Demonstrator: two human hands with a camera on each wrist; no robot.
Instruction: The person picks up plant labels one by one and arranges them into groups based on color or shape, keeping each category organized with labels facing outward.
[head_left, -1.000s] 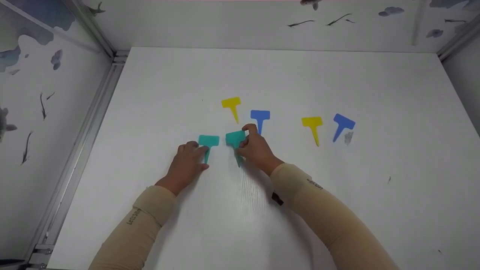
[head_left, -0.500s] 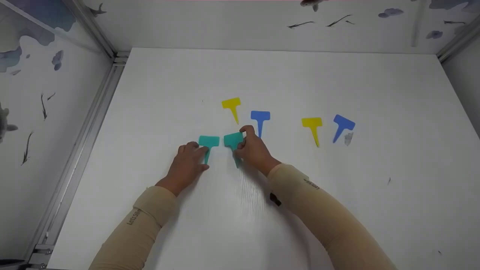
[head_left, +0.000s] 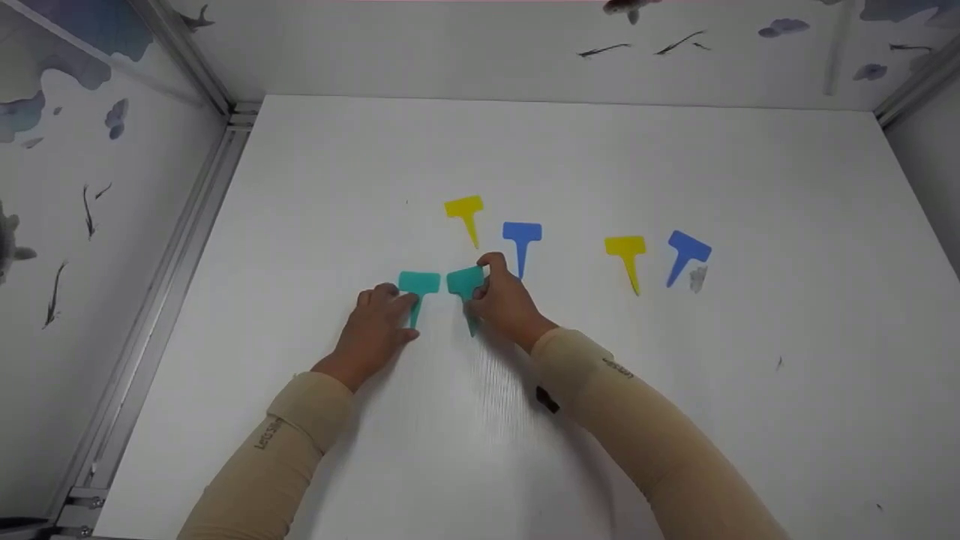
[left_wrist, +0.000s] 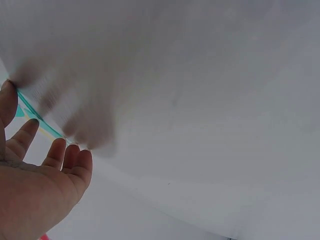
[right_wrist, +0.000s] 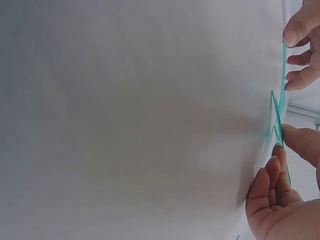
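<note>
A teal T-shaped plant label lies flat on the white table, its pointed stem toward the person. My left hand rests on it, fingertips at the head and stem, thumb near the tip. Just to the right, my right hand pinches a second teal plant label by its right side between thumb and fingers. That label is tilted, its stem partly covered by the thumb. In the right wrist view, the pinched teal label appears edge-on, raised off the surface. A narrow gap separates the two heads.
Beyond the hands lie a yellow label and a blue label. Farther right are another yellow label and a blue label, beside a grey smudge. Patterned panels surround the white table at the back and left.
My right hand has shifted slightly left and toward the person with the teal plant label, narrowing the gap to the other one. The left hand stays in place.
</note>
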